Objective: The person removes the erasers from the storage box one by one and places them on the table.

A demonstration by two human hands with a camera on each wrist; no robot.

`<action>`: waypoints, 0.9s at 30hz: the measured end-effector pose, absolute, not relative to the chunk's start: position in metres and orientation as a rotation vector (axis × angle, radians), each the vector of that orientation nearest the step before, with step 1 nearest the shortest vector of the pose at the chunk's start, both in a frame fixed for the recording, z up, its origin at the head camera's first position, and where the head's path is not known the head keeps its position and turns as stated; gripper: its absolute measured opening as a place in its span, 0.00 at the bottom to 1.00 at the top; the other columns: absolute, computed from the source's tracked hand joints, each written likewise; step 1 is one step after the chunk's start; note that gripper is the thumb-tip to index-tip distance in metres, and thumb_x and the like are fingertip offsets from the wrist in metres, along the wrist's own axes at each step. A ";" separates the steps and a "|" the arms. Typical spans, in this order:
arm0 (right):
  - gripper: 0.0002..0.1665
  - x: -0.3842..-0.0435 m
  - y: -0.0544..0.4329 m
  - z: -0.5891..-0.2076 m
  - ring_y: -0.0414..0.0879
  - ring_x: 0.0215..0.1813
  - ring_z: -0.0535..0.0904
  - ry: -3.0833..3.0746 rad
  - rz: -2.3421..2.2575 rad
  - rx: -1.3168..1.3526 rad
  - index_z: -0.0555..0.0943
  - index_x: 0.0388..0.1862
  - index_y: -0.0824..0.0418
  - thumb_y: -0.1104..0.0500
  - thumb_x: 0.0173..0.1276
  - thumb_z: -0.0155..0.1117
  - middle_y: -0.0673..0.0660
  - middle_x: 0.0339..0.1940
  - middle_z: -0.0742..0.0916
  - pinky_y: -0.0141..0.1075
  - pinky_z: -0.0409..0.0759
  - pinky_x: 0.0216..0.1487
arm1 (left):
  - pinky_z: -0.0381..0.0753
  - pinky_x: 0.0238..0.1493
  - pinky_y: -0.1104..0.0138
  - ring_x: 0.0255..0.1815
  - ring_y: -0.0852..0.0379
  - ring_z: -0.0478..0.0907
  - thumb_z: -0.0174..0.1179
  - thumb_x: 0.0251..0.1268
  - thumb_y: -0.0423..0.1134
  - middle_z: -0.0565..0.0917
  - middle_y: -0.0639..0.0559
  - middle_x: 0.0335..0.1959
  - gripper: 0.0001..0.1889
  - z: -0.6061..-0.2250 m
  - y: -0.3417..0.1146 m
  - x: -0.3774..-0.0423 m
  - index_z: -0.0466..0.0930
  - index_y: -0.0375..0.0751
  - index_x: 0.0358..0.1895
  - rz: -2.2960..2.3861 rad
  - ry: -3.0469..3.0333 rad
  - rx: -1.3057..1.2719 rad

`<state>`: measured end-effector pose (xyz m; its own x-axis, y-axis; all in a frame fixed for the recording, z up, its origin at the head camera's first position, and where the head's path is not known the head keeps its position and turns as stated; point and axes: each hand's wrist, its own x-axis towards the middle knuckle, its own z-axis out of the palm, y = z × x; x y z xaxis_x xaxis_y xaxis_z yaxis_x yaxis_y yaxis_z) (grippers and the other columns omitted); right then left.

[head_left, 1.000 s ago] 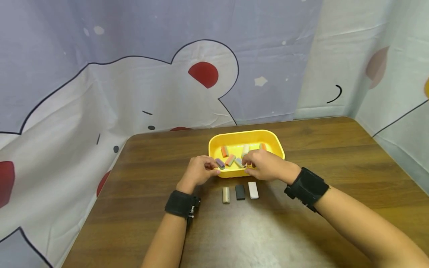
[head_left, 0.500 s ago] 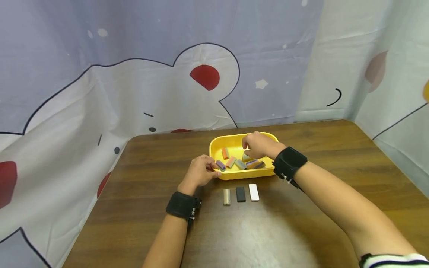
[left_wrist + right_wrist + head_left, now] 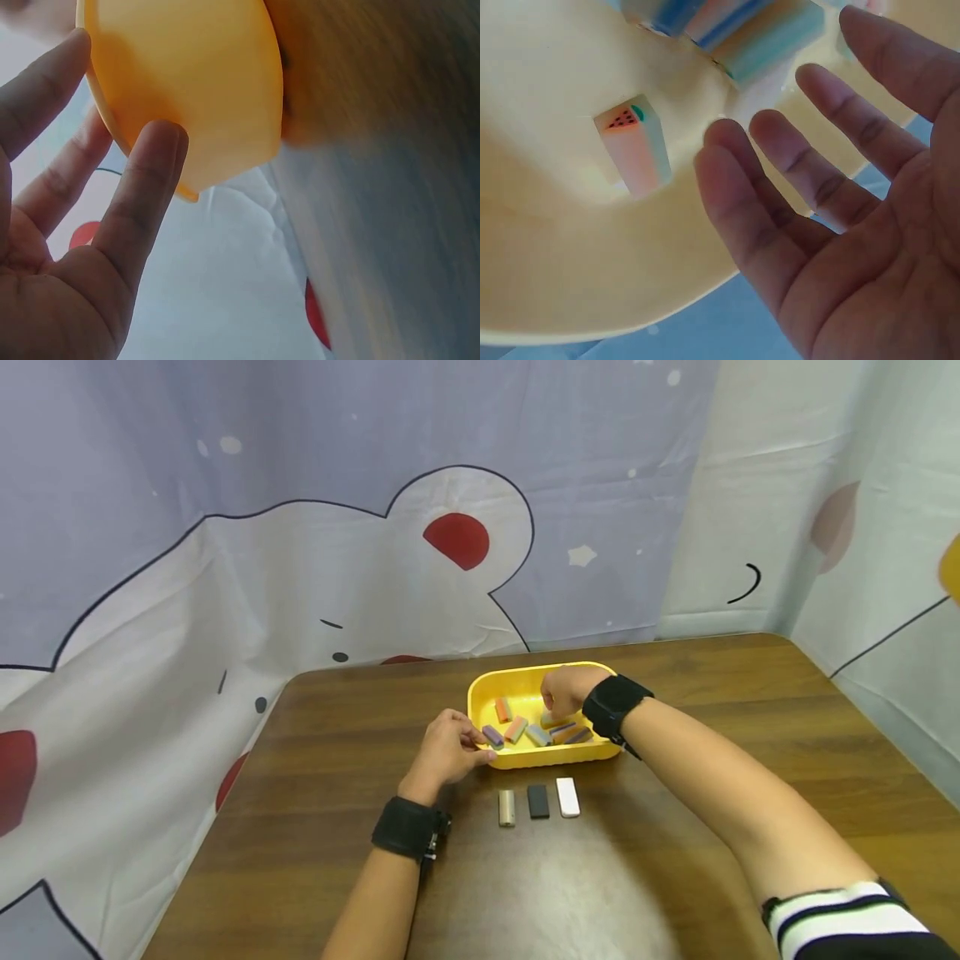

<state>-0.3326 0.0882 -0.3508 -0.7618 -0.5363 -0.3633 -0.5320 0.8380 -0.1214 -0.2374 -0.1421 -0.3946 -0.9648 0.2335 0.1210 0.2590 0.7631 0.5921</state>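
Note:
At the near left corner of the yellow tray, my left hand holds the rim. In the left wrist view its thumb lies against the tray's outer wall, and another fingertip touches the rim. My right hand is over the tray's right half with spread, slightly bent fingers, and nothing shows between them in the right wrist view. Several small eraser-like blocks lie inside: a purple one, a pink-orange one, an orange one and a blue-grey one. A watermelon-printed block stands near the right fingertips.
In front of the tray a tan block, a black block and a white block form a row on the wooden table. A printed cloth hangs behind the table.
My right hand has moved from the tray's near side toward its back, uncovering blocks at the near right. The left hand keeps its place at the rim. The three-block row is unchanged.

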 end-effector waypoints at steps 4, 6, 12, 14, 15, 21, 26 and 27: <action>0.09 -0.333 0.085 -0.356 0.44 0.30 0.71 2.604 -0.010 -0.779 0.78 0.26 0.58 0.56 0.63 0.67 0.51 0.26 0.78 0.33 0.69 0.31 | 0.77 0.44 0.61 0.42 0.52 0.74 0.77 0.48 0.43 0.73 0.48 0.43 0.13 -0.397 -0.141 -0.237 0.86 0.39 0.31 -0.984 -2.906 -0.401; 0.12 -0.333 0.083 -0.358 0.42 0.26 0.68 2.597 0.002 -0.779 0.77 0.24 0.57 0.56 0.64 0.68 0.50 0.23 0.75 0.32 0.66 0.28 | 0.77 0.43 0.62 0.41 0.52 0.73 0.77 0.48 0.43 0.73 0.48 0.42 0.14 -0.398 -0.141 -0.238 0.86 0.38 0.32 -0.988 -2.905 -0.396; 0.24 -0.333 0.077 -0.361 0.39 0.16 0.54 2.599 -0.002 -0.773 0.65 0.12 0.53 0.57 0.63 0.64 0.47 0.12 0.63 0.31 0.54 0.20 | 0.77 0.45 0.61 0.43 0.51 0.74 0.77 0.47 0.44 0.74 0.48 0.42 0.16 -0.397 -0.143 -0.236 0.85 0.37 0.33 -1.001 -2.921 -0.355; 0.26 -0.332 0.076 -0.362 0.38 0.16 0.52 2.607 -0.021 -0.763 0.62 0.10 0.52 0.57 0.63 0.63 0.46 0.11 0.62 0.31 0.51 0.20 | 0.78 0.46 0.61 0.43 0.51 0.74 0.77 0.48 0.44 0.74 0.47 0.43 0.17 -0.396 -0.144 -0.235 0.84 0.36 0.33 -1.006 -2.929 -0.338; 0.26 -0.332 0.075 -0.362 0.38 0.15 0.51 2.613 -0.026 -0.761 0.62 0.10 0.52 0.57 0.63 0.63 0.46 0.10 0.61 0.31 0.51 0.19 | 0.78 0.46 0.61 0.44 0.50 0.74 0.77 0.48 0.45 0.74 0.47 0.43 0.17 -0.396 -0.145 -0.235 0.84 0.36 0.34 -1.009 -2.933 -0.328; 0.26 -0.329 0.074 -0.362 0.38 0.15 0.50 2.642 0.002 -0.796 0.59 0.08 0.51 0.60 0.59 0.60 0.45 0.09 0.59 0.30 0.49 0.19 | 0.79 0.47 0.61 0.45 0.50 0.75 0.77 0.47 0.45 0.74 0.46 0.44 0.24 -0.397 -0.144 -0.235 0.82 0.32 0.43 -1.043 -2.947 -0.271; 0.23 -0.329 0.074 -0.359 0.38 0.16 0.54 2.657 0.027 -0.787 0.62 0.10 0.52 0.60 0.58 0.62 0.46 0.10 0.62 0.30 0.52 0.19 | 0.79 0.46 0.62 0.45 0.50 0.75 0.78 0.47 0.44 0.74 0.45 0.45 0.27 -0.395 -0.142 -0.238 0.81 0.31 0.47 -1.062 -2.937 -0.263; 0.23 -0.330 0.074 -0.359 0.38 0.16 0.54 2.657 0.032 -0.786 0.62 0.10 0.52 0.60 0.58 0.62 0.46 0.10 0.62 0.30 0.53 0.20 | 0.79 0.46 0.62 0.45 0.50 0.75 0.78 0.47 0.44 0.74 0.45 0.45 0.28 -0.395 -0.141 -0.238 0.80 0.31 0.48 -1.061 -2.937 -0.263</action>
